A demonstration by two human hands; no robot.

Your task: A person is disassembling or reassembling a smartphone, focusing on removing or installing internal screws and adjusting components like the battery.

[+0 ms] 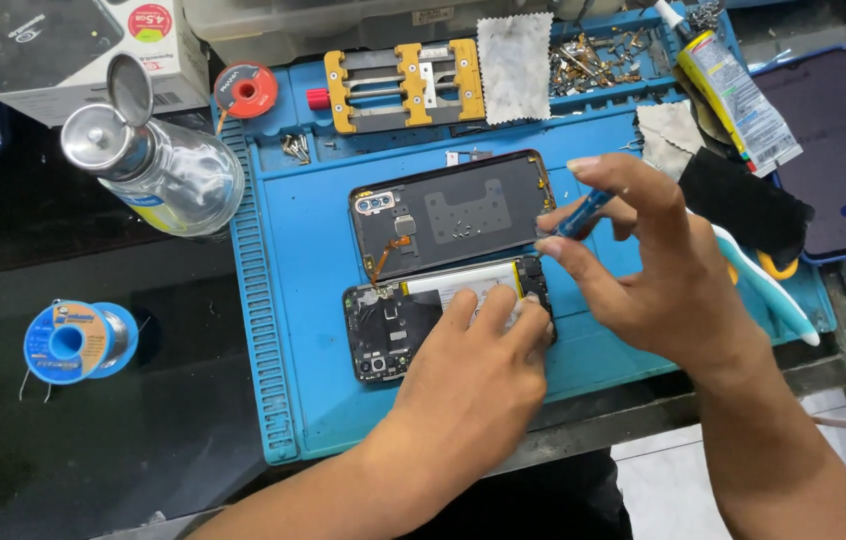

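The left hand (pixel 478 375) presses flat, fingers spread, on the opened phone (pixel 413 315). The right hand (pixel 658 270), at 3 o'clock, pinches a blue screwdriver (pixel 583 215) at the phone's right edge, on the blue mat (pixel 303 250).

Two bare forearms enter from the bottom edge, no sleeves, watch, rings or gloves visible. The left hand (pixel 473 375) shows short, trimmed fingernails; the right hand (pixel 658 265) likewise, with a pale nail on the raised fingertip. Dark clothing shows between the arms.
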